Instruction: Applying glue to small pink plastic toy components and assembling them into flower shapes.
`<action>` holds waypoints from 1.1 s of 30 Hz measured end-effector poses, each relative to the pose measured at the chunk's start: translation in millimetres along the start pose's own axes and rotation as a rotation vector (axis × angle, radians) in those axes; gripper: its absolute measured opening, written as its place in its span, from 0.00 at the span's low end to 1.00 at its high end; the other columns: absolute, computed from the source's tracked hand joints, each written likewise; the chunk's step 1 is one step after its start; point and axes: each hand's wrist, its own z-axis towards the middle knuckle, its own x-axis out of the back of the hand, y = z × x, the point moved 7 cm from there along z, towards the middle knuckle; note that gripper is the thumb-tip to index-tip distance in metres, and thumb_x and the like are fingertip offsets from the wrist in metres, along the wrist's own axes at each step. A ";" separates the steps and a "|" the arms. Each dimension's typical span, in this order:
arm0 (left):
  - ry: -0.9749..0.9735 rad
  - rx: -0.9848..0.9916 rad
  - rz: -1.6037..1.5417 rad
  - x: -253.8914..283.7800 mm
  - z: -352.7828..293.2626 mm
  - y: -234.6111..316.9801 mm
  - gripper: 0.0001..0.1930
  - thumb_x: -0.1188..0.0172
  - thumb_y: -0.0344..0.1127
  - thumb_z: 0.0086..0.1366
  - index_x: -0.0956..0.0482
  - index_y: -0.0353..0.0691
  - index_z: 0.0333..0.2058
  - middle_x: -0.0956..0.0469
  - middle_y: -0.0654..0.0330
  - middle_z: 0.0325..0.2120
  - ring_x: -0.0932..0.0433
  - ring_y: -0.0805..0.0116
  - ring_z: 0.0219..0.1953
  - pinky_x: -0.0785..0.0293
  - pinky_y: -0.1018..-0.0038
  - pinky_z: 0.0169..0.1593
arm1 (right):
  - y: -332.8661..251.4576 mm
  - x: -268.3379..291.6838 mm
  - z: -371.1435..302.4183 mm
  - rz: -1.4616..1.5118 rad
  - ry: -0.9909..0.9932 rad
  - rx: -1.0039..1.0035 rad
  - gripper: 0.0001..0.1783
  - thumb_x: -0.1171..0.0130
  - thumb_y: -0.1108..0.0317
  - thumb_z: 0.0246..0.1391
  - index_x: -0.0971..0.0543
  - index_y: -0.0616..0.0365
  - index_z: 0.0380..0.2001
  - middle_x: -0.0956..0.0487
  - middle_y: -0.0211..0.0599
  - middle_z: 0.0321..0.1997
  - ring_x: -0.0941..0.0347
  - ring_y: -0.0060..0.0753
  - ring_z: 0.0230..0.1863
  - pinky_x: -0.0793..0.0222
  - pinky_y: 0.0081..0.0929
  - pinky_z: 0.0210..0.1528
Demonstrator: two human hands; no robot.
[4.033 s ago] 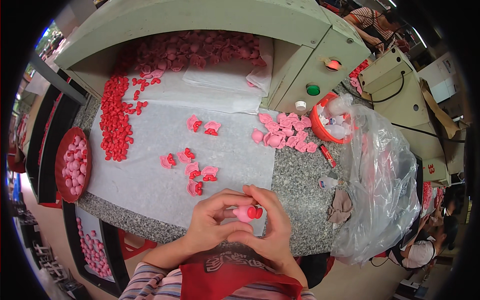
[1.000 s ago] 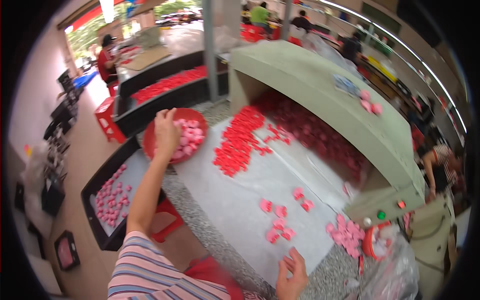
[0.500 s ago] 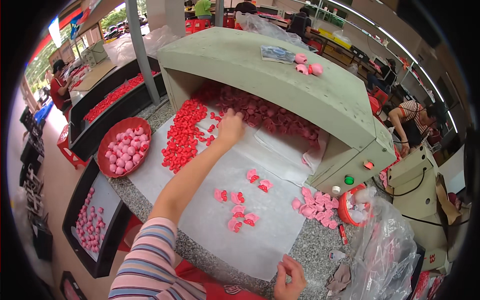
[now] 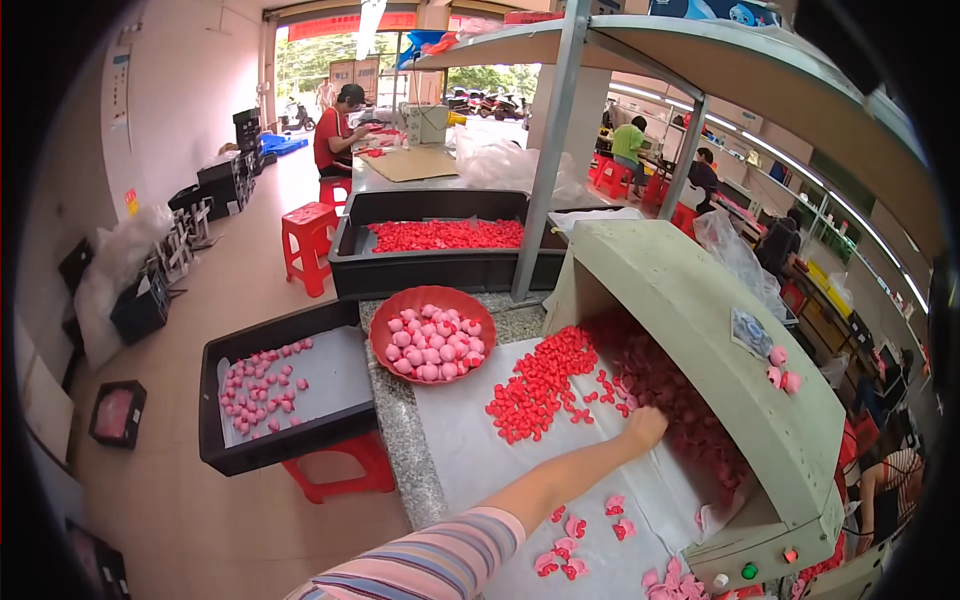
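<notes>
- Of the two hands, only the left hand (image 4: pixel 646 428) is in view, at the mouth of one pale green hood (image 4: pixel 690 290); its fingers face into shadow, so I cannot tell whether they grip anything. The right hand is out of sight.
- One heap of pink pieces (image 4: pixel 690 410), too many to count, lies inside the hood, nearest the fingers.
- One heap of red pieces (image 4: pixel 540 390), also past counting, lies left of the hand on a white sheet (image 4: pixel 465 430), a few strays between.
- Seven small pink-and-red sets (image 4: pixel 565 547) sit right of the forearm.
- Three pink items (image 4: pixel 778 356) rest on the hood's top.
- One red bowl (image 4: pixel 391 306), heaped with pink balls, stands at the left edge of the counter (image 4: pixel 408 450), just beside the sheet's corner.
- Two black trays: a left tray (image 4: pixel 290 448) alongside that edge, a far tray (image 4: pixel 430 277) beyond the bowl.
- Open room: bare sheet between the red heap and the forearm; the hood's rim bounds the hand's right side.
</notes>
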 end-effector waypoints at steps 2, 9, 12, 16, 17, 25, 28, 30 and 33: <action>-0.151 0.066 -0.034 -2.7 5.2 -4.8 0.05 0.45 0.28 0.46 0.21 0.36 0.23 0.23 0.49 0.28 0.23 0.56 0.35 0.25 0.66 0.33 | -3.3 22.3 -1.1 0.066 0.220 0.071 0.14 0.43 0.66 0.51 0.24 0.62 0.39 0.23 0.45 0.37 0.27 0.36 0.38 0.31 0.28 0.43; -0.144 0.234 -1.511 30.7 -73.0 8.4 0.08 0.41 0.36 0.56 0.25 0.38 0.31 0.27 0.65 0.27 0.28 0.76 0.30 0.31 0.79 0.34 | 72.0 77.1 -5.3 -0.264 0.899 0.136 0.15 0.42 0.65 0.51 0.24 0.65 0.37 0.23 0.47 0.34 0.27 0.40 0.33 0.30 0.32 0.39; -0.510 0.352 -1.923 75.0 -171.3 56.0 0.08 0.43 0.37 0.59 0.27 0.40 0.33 0.29 0.68 0.26 0.32 0.80 0.27 0.34 0.83 0.31 | 90.0 78.6 13.0 -0.320 0.808 0.115 0.16 0.42 0.63 0.50 0.24 0.64 0.37 0.23 0.47 0.33 0.27 0.41 0.32 0.29 0.32 0.37; -1.032 0.540 -2.137 69.6 -260.6 110.0 0.08 0.45 0.38 0.61 0.27 0.39 0.34 0.30 0.70 0.26 0.35 0.83 0.24 0.37 0.86 0.28 | 7.8 72.2 19.2 -0.468 0.527 0.178 0.17 0.42 0.60 0.50 0.23 0.61 0.38 0.22 0.45 0.33 0.26 0.38 0.32 0.29 0.31 0.35; -1.155 0.632 -2.096 66.4 -281.9 117.7 0.10 0.45 0.38 0.61 0.27 0.38 0.37 0.31 0.71 0.26 0.35 0.84 0.24 0.38 0.87 0.28 | 22.1 69.8 25.5 -0.388 0.467 0.034 0.17 0.42 0.59 0.50 0.23 0.59 0.39 0.22 0.44 0.34 0.25 0.37 0.33 0.30 0.30 0.36; -1.176 0.634 -2.262 105.0 -290.6 115.5 0.19 0.50 0.32 0.62 0.35 0.33 0.52 0.27 0.57 0.41 0.27 0.72 0.39 0.32 0.79 0.44 | 147.8 38.5 66.2 0.270 0.391 -0.109 0.10 0.41 0.73 0.46 0.26 0.64 0.34 0.25 0.30 0.30 0.33 0.23 0.31 0.35 0.21 0.37; -1.141 0.700 -2.252 92.1 -289.5 120.4 0.16 0.50 0.31 0.62 0.31 0.33 0.49 0.25 0.53 0.40 0.25 0.66 0.41 0.28 0.76 0.43 | 140.7 38.8 50.6 0.337 0.465 -0.157 0.11 0.41 0.74 0.47 0.26 0.64 0.36 0.25 0.30 0.31 0.31 0.23 0.33 0.35 0.21 0.38; -1.151 0.737 -2.214 92.0 -291.2 126.9 0.15 0.50 0.31 0.62 0.30 0.34 0.47 0.25 0.53 0.40 0.25 0.64 0.42 0.27 0.74 0.43 | 124.0 39.0 42.8 0.378 0.457 -0.144 0.12 0.41 0.73 0.46 0.25 0.63 0.37 0.25 0.31 0.33 0.31 0.23 0.34 0.35 0.20 0.39; -1.125 0.774 -2.155 89.9 -292.3 121.7 0.14 0.50 0.30 0.62 0.29 0.34 0.46 0.25 0.51 0.40 0.26 0.60 0.46 0.25 0.72 0.45 | 122.3 39.8 40.2 0.231 0.457 -0.162 0.12 0.40 0.74 0.46 0.26 0.62 0.37 0.26 0.31 0.32 0.31 0.21 0.33 0.35 0.17 0.36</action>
